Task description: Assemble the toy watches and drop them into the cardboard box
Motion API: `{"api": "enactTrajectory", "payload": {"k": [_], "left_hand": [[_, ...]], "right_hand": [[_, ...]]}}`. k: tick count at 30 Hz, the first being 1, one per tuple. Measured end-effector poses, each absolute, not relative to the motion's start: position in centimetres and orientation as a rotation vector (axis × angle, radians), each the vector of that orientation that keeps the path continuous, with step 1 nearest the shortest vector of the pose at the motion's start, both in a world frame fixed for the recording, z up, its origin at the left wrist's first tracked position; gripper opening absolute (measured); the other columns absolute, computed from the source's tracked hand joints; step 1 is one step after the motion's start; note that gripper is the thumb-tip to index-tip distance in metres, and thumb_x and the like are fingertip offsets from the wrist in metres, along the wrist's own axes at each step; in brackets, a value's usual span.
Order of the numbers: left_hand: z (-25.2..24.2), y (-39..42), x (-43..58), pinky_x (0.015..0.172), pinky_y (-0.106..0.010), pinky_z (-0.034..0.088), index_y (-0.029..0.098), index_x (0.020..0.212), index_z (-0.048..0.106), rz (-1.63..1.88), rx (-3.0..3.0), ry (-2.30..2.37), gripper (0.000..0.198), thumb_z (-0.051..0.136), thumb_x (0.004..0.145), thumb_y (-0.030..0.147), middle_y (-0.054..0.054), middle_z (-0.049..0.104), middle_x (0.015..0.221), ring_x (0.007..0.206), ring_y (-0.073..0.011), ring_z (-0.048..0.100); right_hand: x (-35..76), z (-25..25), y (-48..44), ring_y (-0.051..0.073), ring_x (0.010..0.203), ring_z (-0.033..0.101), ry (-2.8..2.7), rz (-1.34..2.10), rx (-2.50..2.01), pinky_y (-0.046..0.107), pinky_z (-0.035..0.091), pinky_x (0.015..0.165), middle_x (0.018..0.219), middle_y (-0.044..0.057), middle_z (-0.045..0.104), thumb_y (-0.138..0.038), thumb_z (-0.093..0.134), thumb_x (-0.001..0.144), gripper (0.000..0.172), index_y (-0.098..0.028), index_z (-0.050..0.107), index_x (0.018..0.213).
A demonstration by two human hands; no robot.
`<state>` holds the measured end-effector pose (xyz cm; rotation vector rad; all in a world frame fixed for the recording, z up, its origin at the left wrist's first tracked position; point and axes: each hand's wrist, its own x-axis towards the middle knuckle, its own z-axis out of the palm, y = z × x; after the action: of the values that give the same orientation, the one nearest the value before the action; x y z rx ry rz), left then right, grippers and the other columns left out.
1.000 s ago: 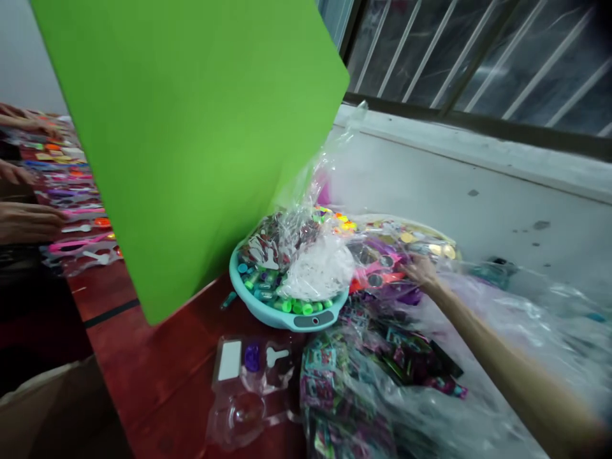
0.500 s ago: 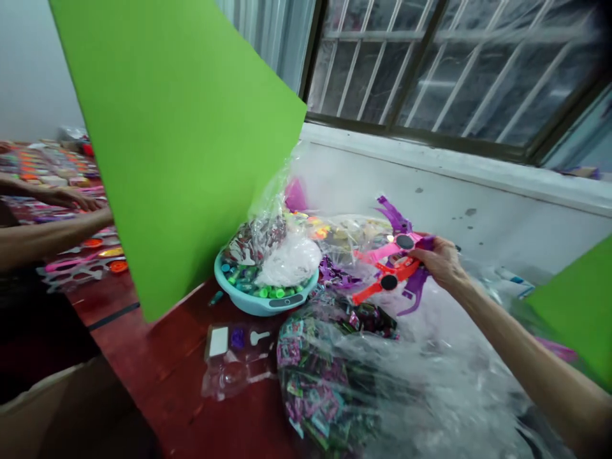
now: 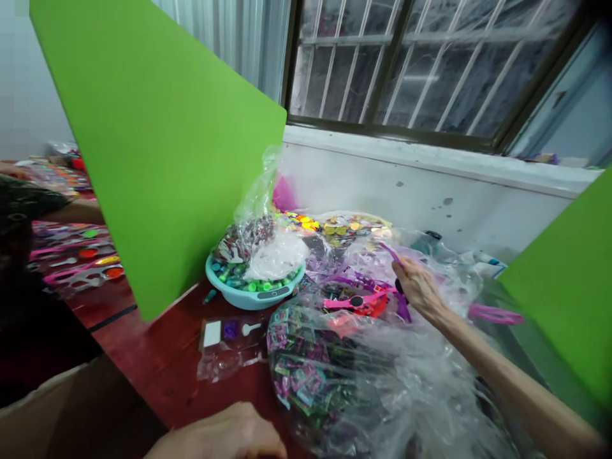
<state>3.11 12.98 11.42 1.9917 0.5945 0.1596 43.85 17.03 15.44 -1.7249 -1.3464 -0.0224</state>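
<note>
My right hand (image 3: 421,287) is closed around a purple toy watch (image 3: 391,253), whose strap sticks out above the fingers. A pink toy watch (image 3: 345,302) with a dark round face lies just left of it. Beneath that one shows a red-orange toy watch (image 3: 377,308), on the clear plastic bag (image 3: 406,389). Low in the picture, the back of my left hand (image 3: 224,435) hovers over the red table (image 3: 182,376); its fingers are bent out of sight. Near it lies a clear blister tray (image 3: 222,366) with white and purple pieces.
A light-blue basin (image 3: 258,298) of green and teal pieces stands against a tall green board (image 3: 167,166). Another green board (image 3: 568,287) rises at right, with a pink piece (image 3: 497,314) beside it. Another person's arm (image 3: 86,211) reaches in at far left.
My right hand has come down, and the pink and red-orange watches now lie on the bag while the purple one stays in it. My left hand has come into view at the bottom.
</note>
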Motion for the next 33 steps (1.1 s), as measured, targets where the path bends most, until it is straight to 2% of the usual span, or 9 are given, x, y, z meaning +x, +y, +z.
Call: {"api": "enactTrajectory", "payload": {"k": [3,5,8,14,19,24,29,31,33], "left_hand": [[13.9,13.7,6.4,0.08,-0.022,0.043,0.029,0.097,0.074,0.108,1.852,0.469,0.022,0.058,0.084,0.036,-0.001,0.073,0.095,0.09,-0.0202,0.063],[14.4,13.6,8.5,0.08,-0.025,0.045,0.024,0.094,0.075,0.146,1.637,0.389,0.023,0.057,0.085,0.034,-0.004,0.074,0.093,0.088,-0.0204,0.065],[13.6,12.6,11.5,0.071,-0.024,0.048,0.018,0.093,0.072,0.248,1.249,0.353,0.025,0.062,0.081,0.038,-0.008,0.074,0.088,0.077,-0.0175,0.067],[11.6,9.2,17.9,0.057,-0.025,0.05,0.013,0.108,0.056,0.559,0.693,0.345,0.066,0.082,0.058,0.048,-0.01,0.07,0.087,0.063,-0.0175,0.067],[10.2,10.4,20.4,0.058,-0.024,0.049,0.012,0.083,0.056,1.028,0.478,0.617,0.038,0.072,0.072,0.045,-0.008,0.068,0.077,0.06,-0.014,0.063],[9.4,12.7,19.2,0.058,-0.024,0.046,0.014,0.099,0.058,1.133,0.428,0.693,0.032,0.067,0.074,0.031,-0.004,0.068,0.078,0.066,-0.0163,0.064],[9.5,13.1,18.0,0.063,-0.024,0.044,0.016,0.094,0.059,1.191,0.651,0.665,0.021,0.063,0.076,0.025,-0.002,0.067,0.074,0.07,-0.0168,0.063],[9.6,13.1,17.8,0.062,-0.023,0.043,0.016,0.091,0.059,1.228,0.747,0.689,0.015,0.059,0.079,0.025,-0.002,0.067,0.073,0.067,-0.0154,0.061],[9.6,13.2,17.6,0.058,-0.022,0.041,0.016,0.087,0.059,1.253,0.797,0.724,0.013,0.056,0.082,0.028,0.0,0.064,0.068,0.06,-0.0134,0.057]], "right_hand": [[43.1,18.0,16.1,0.025,0.077,0.06,-1.168,0.026,-1.693,0.033,0.046,0.065,0.086,0.013,0.069,-0.059,0.05,0.077,0.044,-0.018,0.066,0.076],[42.3,18.9,15.5,0.017,0.056,0.055,-1.044,0.122,-1.642,0.027,0.039,0.047,0.078,0.012,0.069,-0.065,0.045,0.078,0.051,-0.017,0.063,0.082],[40.3,19.0,14.7,0.013,0.041,0.046,-0.892,0.339,-1.56,0.023,0.031,0.037,0.069,0.01,0.068,-0.063,0.041,0.08,0.051,-0.017,0.059,0.091],[34.5,15.8,12.7,0.011,0.038,0.044,-0.775,0.651,-1.465,0.021,0.028,0.035,0.065,0.006,0.066,-0.053,0.059,0.069,0.039,-0.017,0.057,0.086],[31.5,13.9,10.3,0.009,0.042,0.042,-0.824,0.74,-1.457,0.019,0.025,0.036,0.073,0.004,0.066,-0.048,0.067,0.066,0.045,-0.017,0.06,0.098],[30.3,13.7,8.4,0.009,0.048,0.046,-1.033,0.852,-1.38,0.02,0.035,0.038,0.072,0.001,0.061,-0.05,0.075,0.061,0.057,-0.019,0.063,0.108],[29.4,13.6,7.2,0.012,0.051,0.054,-1.151,1.213,-1.282,0.023,0.045,0.045,0.067,0.001,0.065,-0.041,0.085,0.05,0.049,-0.023,0.071,0.093],[29.3,13.6,6.9,0.011,0.047,0.053,-1.189,1.26,-1.305,0.023,0.043,0.044,0.061,0.002,0.064,-0.048,0.082,0.055,0.038,-0.02,0.072,0.078],[29.2,13.6,6.8,0.008,0.038,0.045,-1.242,1.241,-1.393,0.02,0.034,0.038,0.053,0.003,0.059,-0.06,0.073,0.062,0.043,-0.017,0.068,0.063]]}}
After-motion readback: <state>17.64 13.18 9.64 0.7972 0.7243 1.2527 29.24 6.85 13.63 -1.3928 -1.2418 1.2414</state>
